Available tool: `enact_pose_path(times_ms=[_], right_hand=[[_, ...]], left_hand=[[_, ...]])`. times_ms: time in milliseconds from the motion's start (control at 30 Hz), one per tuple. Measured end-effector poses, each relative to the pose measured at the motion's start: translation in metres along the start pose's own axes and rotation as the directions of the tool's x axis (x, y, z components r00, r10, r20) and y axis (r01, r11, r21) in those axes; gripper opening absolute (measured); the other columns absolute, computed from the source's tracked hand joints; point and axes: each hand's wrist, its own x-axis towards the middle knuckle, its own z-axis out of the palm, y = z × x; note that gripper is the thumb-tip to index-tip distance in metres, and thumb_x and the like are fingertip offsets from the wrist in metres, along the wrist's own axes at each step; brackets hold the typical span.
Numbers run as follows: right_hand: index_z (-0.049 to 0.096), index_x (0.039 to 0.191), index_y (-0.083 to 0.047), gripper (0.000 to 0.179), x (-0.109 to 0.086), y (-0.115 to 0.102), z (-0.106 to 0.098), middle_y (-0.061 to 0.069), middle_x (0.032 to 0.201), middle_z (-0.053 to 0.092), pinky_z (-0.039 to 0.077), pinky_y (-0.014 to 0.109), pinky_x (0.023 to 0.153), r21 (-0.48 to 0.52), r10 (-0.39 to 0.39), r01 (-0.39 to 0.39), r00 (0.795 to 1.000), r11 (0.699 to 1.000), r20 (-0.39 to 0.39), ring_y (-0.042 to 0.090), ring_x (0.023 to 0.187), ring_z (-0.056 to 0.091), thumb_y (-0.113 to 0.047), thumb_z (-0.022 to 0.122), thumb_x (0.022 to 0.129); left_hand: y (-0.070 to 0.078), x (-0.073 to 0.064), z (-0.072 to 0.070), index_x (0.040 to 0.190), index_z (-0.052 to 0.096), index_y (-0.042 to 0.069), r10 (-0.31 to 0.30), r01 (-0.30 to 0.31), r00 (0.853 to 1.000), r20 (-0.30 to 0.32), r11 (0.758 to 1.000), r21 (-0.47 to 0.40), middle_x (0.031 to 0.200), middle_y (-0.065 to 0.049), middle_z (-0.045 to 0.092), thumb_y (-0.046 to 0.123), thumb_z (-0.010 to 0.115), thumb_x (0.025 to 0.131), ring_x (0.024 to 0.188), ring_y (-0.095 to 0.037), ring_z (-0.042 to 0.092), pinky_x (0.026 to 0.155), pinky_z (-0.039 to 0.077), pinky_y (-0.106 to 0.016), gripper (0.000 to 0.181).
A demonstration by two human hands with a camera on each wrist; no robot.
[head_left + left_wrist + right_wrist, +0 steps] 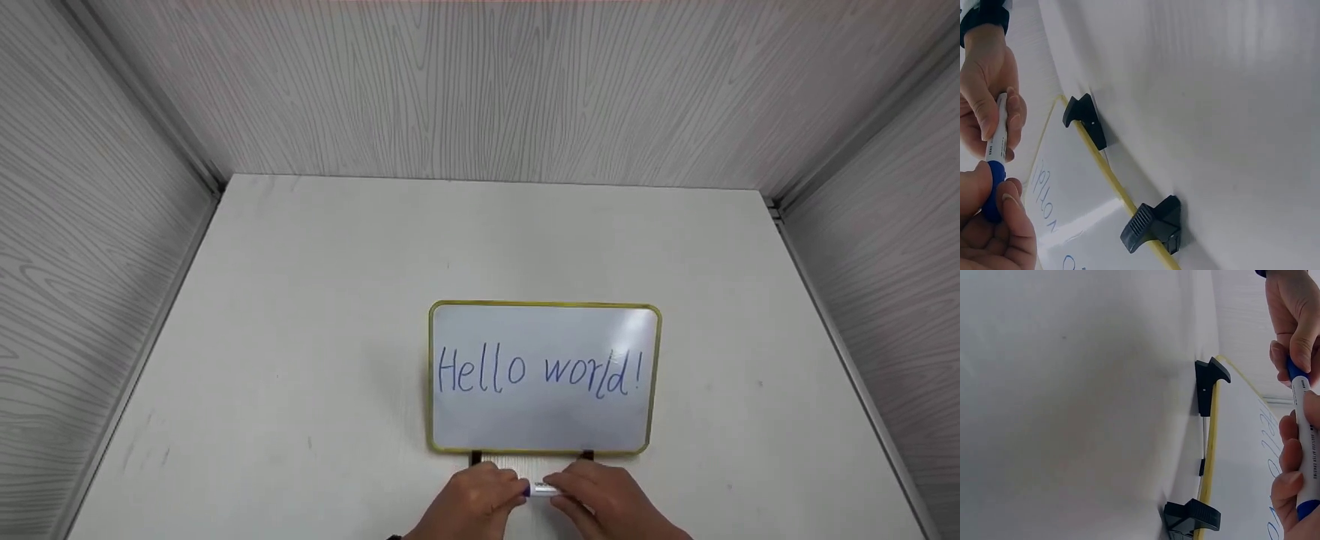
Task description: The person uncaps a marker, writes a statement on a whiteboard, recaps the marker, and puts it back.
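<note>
A white whiteboard marker (544, 490) with a blue cap (995, 188) is held level between both hands, in front of the whiteboard. My left hand (480, 496) pinches the cap between thumb and fingers. Around the white barrel (1305, 433) curl the fingers and thumb of my right hand (606, 495). Cap and barrel meet end to end. Just beyond the hands stands a yellow-framed whiteboard (540, 424), with "Hello world!" written on it in blue.
Two black clip feet (1154, 225) grip the board's lower edge, close to the hands. The white tabletop (300, 315) spreads around the board. Wood-grain panels (480, 90) wall it in at the back, left and right.
</note>
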Motion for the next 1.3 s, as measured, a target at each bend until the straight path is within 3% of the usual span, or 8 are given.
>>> enact_pose_path(times_ms=[100,200,300,500,667,933,1067,1300], right_hand=[[0.071,0.122,-0.014,0.030,-0.001,0.001,0.004,-0.009,0.103,0.068,0.050,0.013,0.083,-0.023,0.024,-0.023,0.999,0.999,0.045,0.004,0.088,0.061,-0.005,0.078,0.093],[0.073,0.117,-0.015,0.022,-0.001,0.003,0.009,-0.010,0.104,0.064,0.048,0.012,0.083,-0.080,0.047,-0.041,0.996,0.996,0.080,0.004,0.090,0.058,-0.011,0.078,0.095],[0.076,0.111,-0.013,0.017,-0.002,0.005,0.015,-0.007,0.103,0.060,0.047,0.013,0.082,-0.155,0.055,-0.038,0.993,0.987,0.108,0.005,0.090,0.055,-0.013,0.079,0.095],[0.077,0.112,-0.013,0.020,-0.002,0.008,0.023,-0.007,0.103,0.062,0.051,0.022,0.081,-0.228,0.100,-0.062,0.982,0.972,0.158,0.007,0.092,0.054,-0.015,0.081,0.093],[0.078,0.112,-0.015,0.018,-0.003,0.009,0.031,-0.008,0.103,0.065,0.051,0.023,0.079,-0.243,0.121,-0.078,0.978,0.967,0.169,0.007,0.090,0.056,-0.018,0.080,0.094],[0.079,0.109,-0.016,0.018,-0.004,0.011,0.035,-0.008,0.099,0.066,0.048,0.021,0.074,-0.253,0.144,-0.093,0.970,0.963,0.193,0.006,0.087,0.055,-0.015,0.082,0.091],[0.079,0.110,-0.016,0.017,-0.004,0.012,0.035,-0.009,0.100,0.067,0.049,0.022,0.074,-0.234,0.171,-0.121,0.963,0.965,0.209,0.006,0.088,0.057,-0.015,0.080,0.092],[0.077,0.111,-0.015,0.018,-0.004,0.012,0.031,-0.007,0.104,0.069,0.053,0.028,0.079,-0.243,0.136,-0.090,0.974,0.966,0.179,0.010,0.093,0.061,-0.019,0.079,0.094]], left_hand=[[-0.002,-0.002,-0.002,0.098,0.078,0.006,-0.057,0.053,0.996,0.067,0.997,0.062,0.087,0.006,0.073,0.002,0.079,0.089,0.074,-0.001,0.054,0.070,0.040,-0.006,0.010],[-0.001,-0.002,-0.006,0.105,0.079,0.007,-0.139,0.121,0.983,0.118,0.981,0.151,0.103,0.005,0.076,0.010,0.078,0.093,0.090,-0.005,0.064,0.080,0.051,-0.017,0.012],[-0.002,-0.003,-0.008,0.109,0.078,0.006,-0.163,0.139,0.982,0.093,0.966,0.220,0.110,0.002,0.074,0.013,0.079,0.092,0.100,-0.010,0.067,0.086,0.056,-0.027,0.018],[-0.006,-0.007,-0.010,0.103,0.078,0.006,-0.143,0.137,0.990,0.003,0.955,0.265,0.104,0.001,0.074,0.005,0.080,0.087,0.091,-0.011,0.066,0.078,0.055,-0.025,0.016],[-0.007,-0.009,-0.010,0.101,0.078,0.007,-0.160,0.145,0.987,0.033,0.952,0.270,0.101,0.003,0.072,0.004,0.079,0.088,0.087,-0.010,0.063,0.076,0.053,-0.023,0.014],[-0.007,-0.012,-0.011,0.102,0.080,0.007,-0.247,0.218,0.965,0.088,0.944,0.249,0.100,0.004,0.073,0.007,0.076,0.093,0.089,-0.008,0.062,0.078,0.054,-0.023,0.010],[-0.009,-0.014,-0.010,0.100,0.080,0.007,-0.230,0.209,0.971,0.061,0.947,0.245,0.100,0.004,0.073,0.005,0.076,0.091,0.091,-0.009,0.063,0.079,0.054,-0.023,0.010],[-0.011,-0.017,-0.010,0.094,0.079,0.007,-0.157,0.160,0.987,-0.031,0.952,0.262,0.096,0.004,0.072,0.001,0.079,0.086,0.088,-0.011,0.064,0.078,0.055,-0.025,0.010]])
